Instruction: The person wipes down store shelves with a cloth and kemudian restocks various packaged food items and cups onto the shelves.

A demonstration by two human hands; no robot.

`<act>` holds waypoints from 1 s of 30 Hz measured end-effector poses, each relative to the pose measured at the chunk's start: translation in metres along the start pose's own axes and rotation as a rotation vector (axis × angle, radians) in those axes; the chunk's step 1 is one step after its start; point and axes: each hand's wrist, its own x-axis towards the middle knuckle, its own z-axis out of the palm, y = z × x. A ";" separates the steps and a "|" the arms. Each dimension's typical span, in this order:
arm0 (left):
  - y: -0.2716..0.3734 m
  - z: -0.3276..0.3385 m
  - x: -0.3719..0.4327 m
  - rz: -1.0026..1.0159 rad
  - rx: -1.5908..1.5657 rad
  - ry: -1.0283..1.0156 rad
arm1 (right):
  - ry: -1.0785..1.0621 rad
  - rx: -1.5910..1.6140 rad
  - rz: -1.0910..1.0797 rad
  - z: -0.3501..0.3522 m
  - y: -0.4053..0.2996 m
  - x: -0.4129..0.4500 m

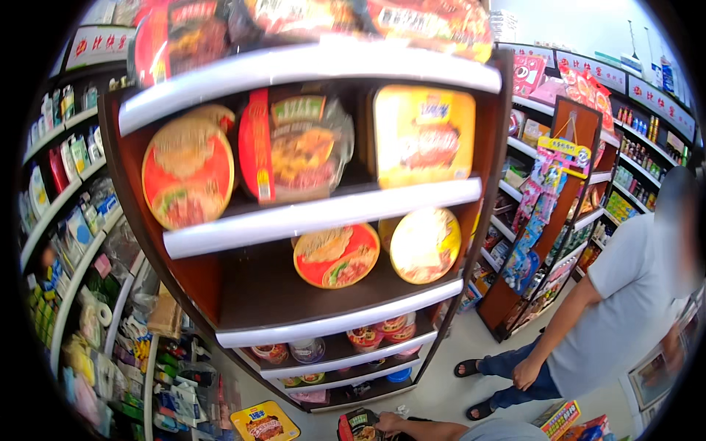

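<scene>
My right hand (390, 422) grips the edge of a dark packaged instant-meal tub (356, 425) at the bottom of the view. My left hand is out of view. Left of that tub, a yellow square instant-food box (265, 421) shows its printed top; what supports it is cut off. Before me stands a brown shelving unit with white shelf edges (331, 218). Its upper shelf bears a round red-and-gold tub (187, 171), a wrapped red-and-black tub (298, 146) and a yellow box (424, 138). One shelf lower are another red-and-gold tub (336, 256) and a round yellow tub (424, 246).
At the right stands a person in a light shirt (618, 308) and dark sandals. Behind them, a brown shelf end (573, 182) carries hanging toys. Shelves of bottles and household goods (71, 215) line the left. Cup noodles (380, 333) fill lower shelves. Colourful boxes (560, 419) lie bottom right.
</scene>
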 end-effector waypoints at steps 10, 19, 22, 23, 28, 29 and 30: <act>0.268 -0.023 -0.176 0.195 -0.682 -0.323 | 0.014 0.427 -0.053 -0.112 -0.047 -0.194; 0.489 0.022 -0.216 0.847 -0.432 -0.106 | 0.224 0.461 -0.054 -0.124 -0.019 -0.225; 0.526 0.046 -0.226 0.911 -0.524 -0.115 | 0.264 0.473 -0.059 -0.125 -0.006 -0.229; 0.527 0.048 -0.229 0.831 -0.534 -0.178 | 0.260 0.538 -0.083 -0.125 -0.006 -0.233; 0.499 0.074 -0.216 0.696 -0.754 -0.275 | 0.336 0.711 -0.149 -0.137 -0.004 -0.270; 0.489 0.079 -0.211 0.691 -0.844 -0.257 | 0.365 0.789 -0.172 -0.142 -0.005 -0.281; 0.480 0.078 -0.206 0.680 -0.840 -0.260 | 0.405 0.870 -0.187 -0.148 -0.006 -0.294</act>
